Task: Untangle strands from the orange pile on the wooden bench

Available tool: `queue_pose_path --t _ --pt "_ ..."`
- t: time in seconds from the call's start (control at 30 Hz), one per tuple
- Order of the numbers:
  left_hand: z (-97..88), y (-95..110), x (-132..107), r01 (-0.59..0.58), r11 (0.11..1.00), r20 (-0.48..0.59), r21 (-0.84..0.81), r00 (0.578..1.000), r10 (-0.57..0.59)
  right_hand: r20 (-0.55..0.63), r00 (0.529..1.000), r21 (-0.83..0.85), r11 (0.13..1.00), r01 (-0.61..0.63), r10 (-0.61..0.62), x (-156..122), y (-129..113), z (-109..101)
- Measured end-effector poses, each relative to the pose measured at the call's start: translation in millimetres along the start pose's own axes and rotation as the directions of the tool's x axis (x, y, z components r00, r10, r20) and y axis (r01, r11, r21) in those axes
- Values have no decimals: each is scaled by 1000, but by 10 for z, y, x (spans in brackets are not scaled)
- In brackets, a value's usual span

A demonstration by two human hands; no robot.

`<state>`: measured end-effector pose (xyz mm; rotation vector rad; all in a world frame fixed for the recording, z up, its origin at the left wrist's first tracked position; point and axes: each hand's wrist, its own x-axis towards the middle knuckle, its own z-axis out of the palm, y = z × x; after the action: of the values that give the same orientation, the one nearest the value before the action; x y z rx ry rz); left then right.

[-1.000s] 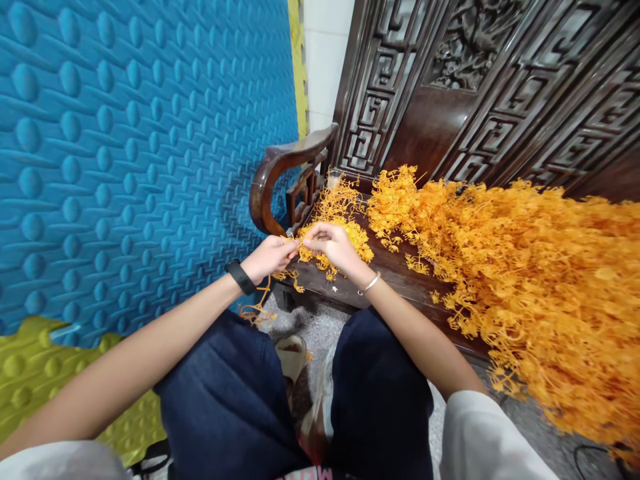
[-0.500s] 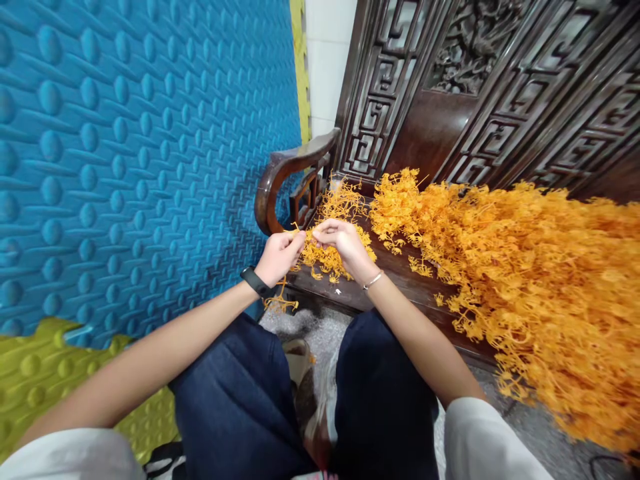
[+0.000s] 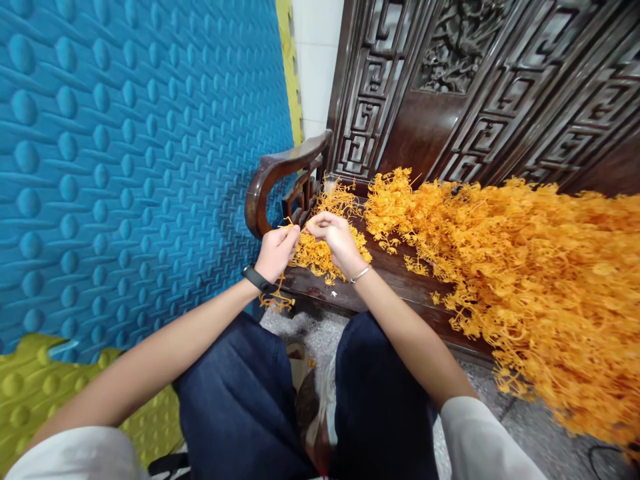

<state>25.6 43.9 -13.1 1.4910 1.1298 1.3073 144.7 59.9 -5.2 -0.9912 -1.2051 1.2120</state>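
As fingers pinch, left hand (image 3: 277, 251), right hand (image 3: 334, 237), orange sprig (image 3: 306, 248)

Blue studded mat (image 3: 125, 153) stands beside the carved wooden bench (image 3: 435, 113).

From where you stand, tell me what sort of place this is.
Probably a home used for handwork: a carved wooden bench against a tiled wall, blue foam mat propped beside it, and a big heap of orange plastic sprigs being sorted.

Bench (image 3: 400, 267): big pile (image 3: 525, 267) on seat, right. Small pile (image 3: 320, 257) on seat, left, nr armrest (image 3: 273, 177). Hands btwn armrest & small pile. Mat (image 3: 125, 147) far left. Backrest (image 3: 475, 87) behind piles.
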Motion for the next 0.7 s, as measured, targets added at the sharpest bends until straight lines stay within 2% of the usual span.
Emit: queue_pose_path --t 0.1,0.17,0.2,0.23,0.3,0.33,0.4,0.47,0.53,0.6,0.7 --pt "24 54 -39 116 986 45 -120 993 -111 -12 1000 4 1000 -4 4 100 39 -80" --pt "-9 117 -151 79 992 46 -98 996 -75 -145 989 52 998 -19 27 206 75 -298" --pt "-40 156 -226 44 997 88 -58 995 -39 -257 964 87 995 -46 67 260 100 -461" --pt "-79 195 -302 22 999 127 -33 992 -18 -379 919 117 991 -71 111 309 132 -646" --pt "-163 260 -422 26 1000 167 -6 986 -24 -568 820 117 993 -5 71 372 215 -1017" --pt "-202 278 -450 24 1000 148 -3 989 -24 -602 798 88 996 24 34 385 265 -1169" --pt "-262 273 -435 50 999 122 -18 991 -47 -590 807 21 999 37 -18 393 367 -1345" --pt "-301 226 -358 88 996 111 -11 990 -86 -504 855 -101 991 84 -124 403 455 -1349" --pt "-329 174 -276 132 991 113 -3 985 -131 -363 900 -247 956 156 -240 433 521 -1241" --pt "-353 148 -228 190 982 120 -11 975 -187 -220 929 -380 903 201 -299 473 565 -1101" --pt "-380 164 -214 257 964 138 -67 959 -246 -99 939 -527 817 232 -330 510 603 -945"
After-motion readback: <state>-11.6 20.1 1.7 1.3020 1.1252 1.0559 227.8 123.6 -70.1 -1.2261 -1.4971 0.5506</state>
